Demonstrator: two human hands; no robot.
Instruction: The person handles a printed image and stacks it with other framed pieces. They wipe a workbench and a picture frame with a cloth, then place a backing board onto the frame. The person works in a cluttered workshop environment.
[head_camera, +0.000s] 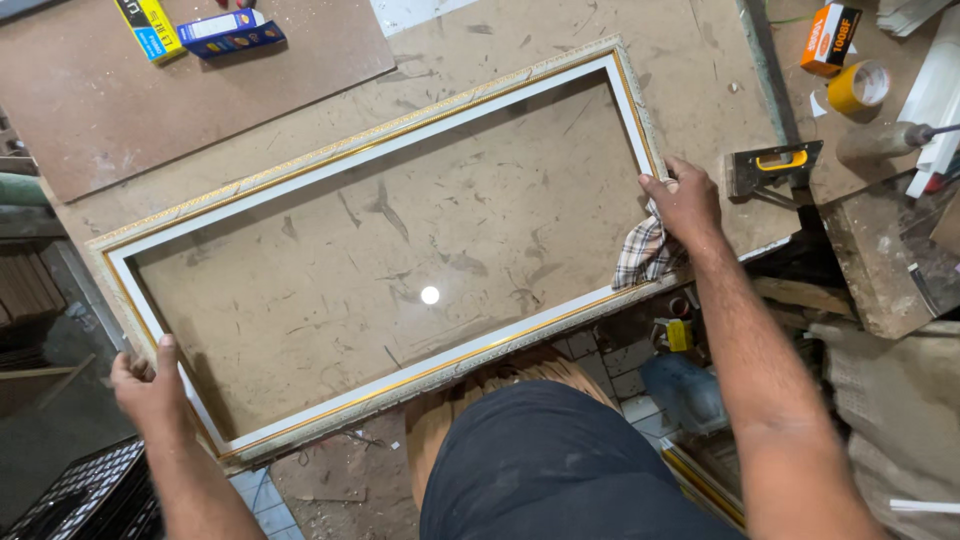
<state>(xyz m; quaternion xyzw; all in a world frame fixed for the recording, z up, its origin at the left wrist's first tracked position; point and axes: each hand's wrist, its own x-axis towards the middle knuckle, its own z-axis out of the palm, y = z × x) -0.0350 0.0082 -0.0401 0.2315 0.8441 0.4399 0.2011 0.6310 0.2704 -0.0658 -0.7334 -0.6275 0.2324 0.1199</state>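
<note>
The left hand (150, 385) is gripping the frame (330, 160) at its left end, fingers clamped; the right hand (685, 205) is clamping a checked cloth (640, 255) against the frame's right end.

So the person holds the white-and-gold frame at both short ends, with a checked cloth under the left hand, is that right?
Not quite. The head view shows the checked cloth under the right hand, at the frame's right end. The left hand has a bare grip on the other short end. The rest stands: both hands hold the white-and-gold frame on the worktable.
</note>
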